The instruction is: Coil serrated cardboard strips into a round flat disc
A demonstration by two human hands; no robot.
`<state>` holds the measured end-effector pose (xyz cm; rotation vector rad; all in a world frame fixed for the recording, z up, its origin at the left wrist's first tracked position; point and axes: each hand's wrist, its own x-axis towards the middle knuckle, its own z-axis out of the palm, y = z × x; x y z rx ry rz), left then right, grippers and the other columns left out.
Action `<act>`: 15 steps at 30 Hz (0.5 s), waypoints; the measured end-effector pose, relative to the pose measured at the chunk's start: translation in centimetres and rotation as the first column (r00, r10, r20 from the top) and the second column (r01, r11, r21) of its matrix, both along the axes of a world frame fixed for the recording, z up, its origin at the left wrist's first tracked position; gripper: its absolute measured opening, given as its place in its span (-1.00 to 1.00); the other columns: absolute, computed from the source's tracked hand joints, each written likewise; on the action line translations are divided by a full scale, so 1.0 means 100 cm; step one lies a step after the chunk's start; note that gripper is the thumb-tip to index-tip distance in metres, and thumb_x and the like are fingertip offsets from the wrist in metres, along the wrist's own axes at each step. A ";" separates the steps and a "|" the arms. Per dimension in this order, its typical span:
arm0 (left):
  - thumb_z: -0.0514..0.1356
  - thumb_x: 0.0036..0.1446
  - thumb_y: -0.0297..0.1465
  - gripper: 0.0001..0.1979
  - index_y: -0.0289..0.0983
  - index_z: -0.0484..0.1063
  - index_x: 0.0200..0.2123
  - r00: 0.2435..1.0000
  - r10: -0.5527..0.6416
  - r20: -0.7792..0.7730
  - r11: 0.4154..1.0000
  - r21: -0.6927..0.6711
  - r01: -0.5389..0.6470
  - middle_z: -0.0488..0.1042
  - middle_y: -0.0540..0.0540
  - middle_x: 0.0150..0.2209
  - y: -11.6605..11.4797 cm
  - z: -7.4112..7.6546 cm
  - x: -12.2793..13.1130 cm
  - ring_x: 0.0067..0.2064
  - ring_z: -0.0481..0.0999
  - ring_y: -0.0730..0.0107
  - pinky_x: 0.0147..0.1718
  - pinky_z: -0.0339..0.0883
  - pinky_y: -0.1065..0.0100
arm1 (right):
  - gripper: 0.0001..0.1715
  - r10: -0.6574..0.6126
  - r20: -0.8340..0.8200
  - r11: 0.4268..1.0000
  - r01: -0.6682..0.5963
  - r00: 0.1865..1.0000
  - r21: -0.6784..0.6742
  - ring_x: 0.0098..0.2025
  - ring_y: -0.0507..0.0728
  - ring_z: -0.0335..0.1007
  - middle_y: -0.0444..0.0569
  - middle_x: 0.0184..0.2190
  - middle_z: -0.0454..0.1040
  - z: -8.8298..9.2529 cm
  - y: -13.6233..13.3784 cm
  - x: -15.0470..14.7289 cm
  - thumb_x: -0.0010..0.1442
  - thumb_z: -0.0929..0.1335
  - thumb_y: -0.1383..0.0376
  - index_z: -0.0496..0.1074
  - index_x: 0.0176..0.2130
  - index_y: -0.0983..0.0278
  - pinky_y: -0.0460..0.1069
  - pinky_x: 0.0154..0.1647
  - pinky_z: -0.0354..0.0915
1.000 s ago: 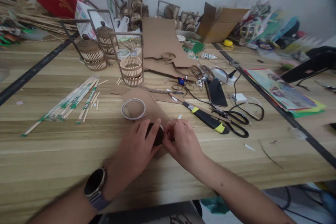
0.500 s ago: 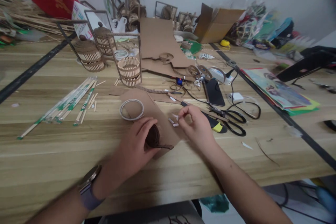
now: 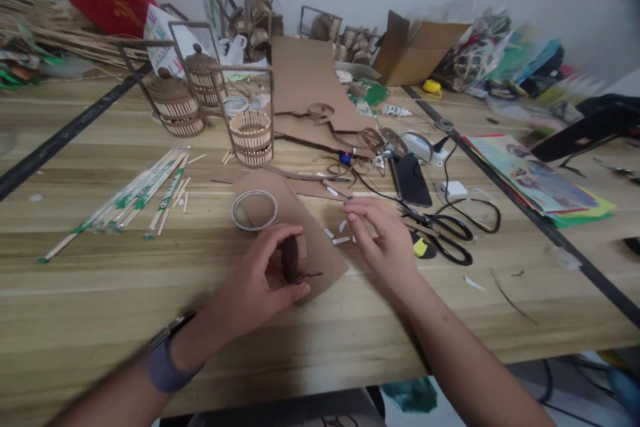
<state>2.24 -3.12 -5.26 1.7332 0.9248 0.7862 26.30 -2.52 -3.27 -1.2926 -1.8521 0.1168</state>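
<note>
My left hand [image 3: 267, 273] is closed around a small roll of dark brown strip [image 3: 294, 259], its loose end pointing right. The roll is held over a piece of brown cardboard [image 3: 320, 247]. To the right, my right hand [image 3: 383, 233] has its thumb and fingertips together in a pinch; whatever is between them is hidden. Small white paper slips [image 3: 341, 240] lie on the table beside those fingers. Just beyond my left hand, a pale ring [image 3: 234, 211] rests partly on the cardboard.
Black scissors [image 3: 450, 237] and a phone [image 3: 413, 179] lie right of my right hand. Wrapped chopsticks [image 3: 135, 193] lie on the left. Little slatted buckets with handles, one open bucket [image 3: 250, 137] nearest, stand behind. A cardboard box [image 3: 425, 47] is at the back.
The roll has turned in my left hand, showing more of its side. My right hand has shifted slightly; the white slip at its fingertips no longer shows there. The view has moved slightly.
</note>
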 end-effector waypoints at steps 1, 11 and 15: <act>0.35 0.09 -0.38 -0.38 0.01 0.23 0.19 1.000 0.004 0.008 1.000 -0.014 -0.004 0.28 -0.10 0.16 0.000 0.000 0.000 0.09 0.40 0.13 -0.09 0.49 0.21 | -0.82 0.088 -0.038 0.996 -0.088 0.995 -0.011 -0.17 0.17 0.50 -0.02 -0.27 0.59 0.004 -0.004 -0.003 0.36 0.28 0.33 0.50 -0.19 0.20 0.06 -0.11 0.36; 0.38 0.09 -0.23 -0.45 -0.13 0.28 0.11 1.000 0.023 -0.002 0.995 0.097 -0.023 0.39 -0.15 0.02 0.003 0.002 0.007 0.03 0.44 0.12 0.02 0.41 0.09 | -0.99 0.415 -0.126 0.909 -0.417 0.901 0.017 -0.40 0.08 0.40 -0.10 -0.43 0.50 0.008 -0.026 -0.032 0.32 0.39 0.30 0.45 -0.22 0.19 -0.05 -0.39 0.31; 0.39 0.09 -0.19 -0.40 -0.08 0.26 0.15 0.999 -0.046 -0.017 0.988 0.147 0.048 0.37 -0.15 0.07 0.002 0.001 0.004 0.06 0.44 0.10 0.06 0.41 0.09 | -0.96 0.376 -0.132 0.926 -0.377 0.917 0.015 -0.42 0.09 0.37 -0.11 -0.46 0.47 0.006 -0.027 -0.031 0.28 0.40 0.33 0.44 -0.24 0.18 -0.03 -0.40 0.29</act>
